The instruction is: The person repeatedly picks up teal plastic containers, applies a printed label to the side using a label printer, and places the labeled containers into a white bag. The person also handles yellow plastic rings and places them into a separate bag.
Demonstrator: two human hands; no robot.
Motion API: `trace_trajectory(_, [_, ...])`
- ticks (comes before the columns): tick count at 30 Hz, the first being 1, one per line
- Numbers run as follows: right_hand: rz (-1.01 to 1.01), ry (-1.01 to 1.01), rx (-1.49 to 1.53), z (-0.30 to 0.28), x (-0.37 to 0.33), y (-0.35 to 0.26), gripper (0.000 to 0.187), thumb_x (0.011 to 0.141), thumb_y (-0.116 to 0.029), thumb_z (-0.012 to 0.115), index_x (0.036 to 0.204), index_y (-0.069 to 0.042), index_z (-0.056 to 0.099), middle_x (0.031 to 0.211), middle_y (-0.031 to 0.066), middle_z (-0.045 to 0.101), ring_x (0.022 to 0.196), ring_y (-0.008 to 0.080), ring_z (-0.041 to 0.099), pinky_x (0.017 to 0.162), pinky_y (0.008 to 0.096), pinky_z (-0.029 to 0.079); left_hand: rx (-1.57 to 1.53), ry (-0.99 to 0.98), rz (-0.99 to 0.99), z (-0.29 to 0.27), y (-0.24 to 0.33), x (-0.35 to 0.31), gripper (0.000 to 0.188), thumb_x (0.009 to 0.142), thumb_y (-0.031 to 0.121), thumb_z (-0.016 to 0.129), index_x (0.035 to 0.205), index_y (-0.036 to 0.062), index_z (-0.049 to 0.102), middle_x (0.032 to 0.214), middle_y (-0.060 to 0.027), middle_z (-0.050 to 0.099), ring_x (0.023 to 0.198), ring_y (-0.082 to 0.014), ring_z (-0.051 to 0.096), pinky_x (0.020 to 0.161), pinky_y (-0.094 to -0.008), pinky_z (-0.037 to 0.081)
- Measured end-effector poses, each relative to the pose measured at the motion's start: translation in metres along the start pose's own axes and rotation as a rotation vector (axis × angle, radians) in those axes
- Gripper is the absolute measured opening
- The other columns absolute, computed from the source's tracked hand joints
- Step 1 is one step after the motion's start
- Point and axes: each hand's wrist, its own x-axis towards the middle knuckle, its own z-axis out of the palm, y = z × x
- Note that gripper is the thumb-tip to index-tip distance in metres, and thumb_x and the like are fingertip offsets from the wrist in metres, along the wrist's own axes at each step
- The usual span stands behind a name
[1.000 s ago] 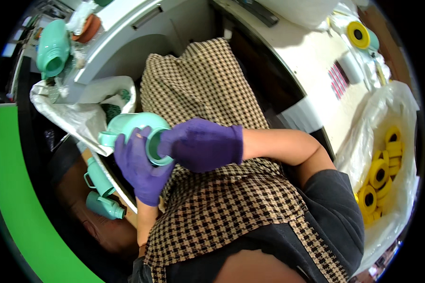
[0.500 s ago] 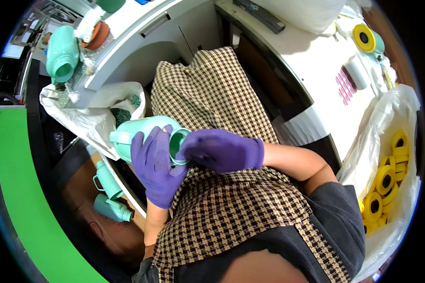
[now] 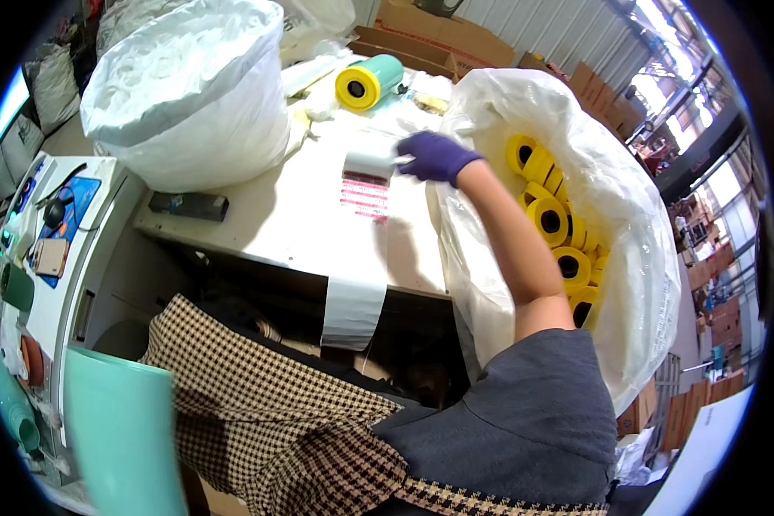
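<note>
My right hand (image 3: pixel 439 158), in a purple glove, reaches over the white table. Its fingers are apart at the right end of a white roll (image 3: pixel 370 158); whether they touch it I cannot tell. From the roll a strip of labels with pink-red bands (image 3: pixel 365 196) runs toward me, and a white paper strip (image 3: pixel 353 308) hangs over the table's front edge. At the lower left stands out a mint-green jug (image 3: pixel 120 430), cut off by the picture's edge. My left hand is out of the picture.
Right of my arm, a clear plastic bag (image 3: pixel 490 112) holds several yellow ring-shaped lids (image 3: pixel 547 218). A green jug with a yellow end (image 3: pixel 370 81) lies at the back. A big white sack (image 3: pixel 189 129) and a dark grey bar (image 3: pixel 189 206) are on the left.
My view has swung right toward the table. My right hand has left the jug's mouth and stretched out to the roll. My left hand has gone out of view.
</note>
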Motion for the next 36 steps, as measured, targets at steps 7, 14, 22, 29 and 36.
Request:
trace_trajectory(7, [0.859,-0.441,-0.577,0.020,-0.115,0.211,0.064,0.073,-0.030,0.076,0.135,-0.022,0.061,0.144,0.0138,0.057,0.129,0.0336,0.056,0.108,0.0463,0.045,-0.101,-0.011,-0.053,0.009,-0.016,-0.007,0.068,0.092,0.033,0.071,0.146,0.0010,0.045,0.144,-0.0164,0.052,0.131,-0.0286,0.052,0.108,-0.0400,0.045])
trace_trajectory(14, [0.540,-0.639,-0.682,0.035,-0.147,0.227,0.056,0.073,-0.023,0.071,0.129,-0.023,0.068,0.131,0.0140,0.065,0.125,0.0334,0.060,0.104,0.0480,0.048,-0.307,-0.015,-0.140,0.013,-0.029,-0.001,0.065,0.095,0.031,0.067,0.148,0.0006,0.043,0.147,-0.0168,0.050,0.132,-0.0276,0.052,0.106,-0.0380,0.046])
trace_trajectory(22, [-0.174,0.427,1.060,-0.060,-0.066,0.081,0.061,0.081,-0.015,0.077,0.136,-0.005,0.052,0.119,0.0064,0.064,0.103,0.0169,0.064,0.097,0.0312,0.052,-0.318,0.061,-0.312,0.023,-0.019,0.028,0.055,0.106,0.031,0.049,0.154,0.0075,0.037,0.155,-0.0139,0.042,0.134,-0.0279,0.050,0.111,-0.0443,0.042])
trace_trajectory(29, [-0.517,0.231,1.474,0.063,-0.015,-0.234,0.072,0.090,-0.036,0.079,0.146,0.000,0.050,0.128,0.0085,0.065,0.111,0.0175,0.063,0.100,0.0336,0.050,-0.631,0.250,-0.478,0.030,0.028,0.035,0.043,0.109,0.033,0.032,0.131,-0.0002,0.049,0.121,-0.0125,0.056,0.112,-0.0223,0.054,0.100,-0.0361,0.043])
trace_trajectory(36, [-0.975,0.438,1.361,0.102,-0.046,-0.349,0.079,0.103,-0.059,0.045,0.144,0.008,0.048,0.125,0.0173,0.061,0.100,0.0240,0.057,0.094,0.0365,0.046,-0.385,0.263,-0.461,-0.016,0.034,0.026,0.038,0.108,0.027,0.045,0.133,-0.0011,0.050,0.120,-0.0087,0.060,0.109,-0.0190,0.058,0.096,-0.0337,0.046])
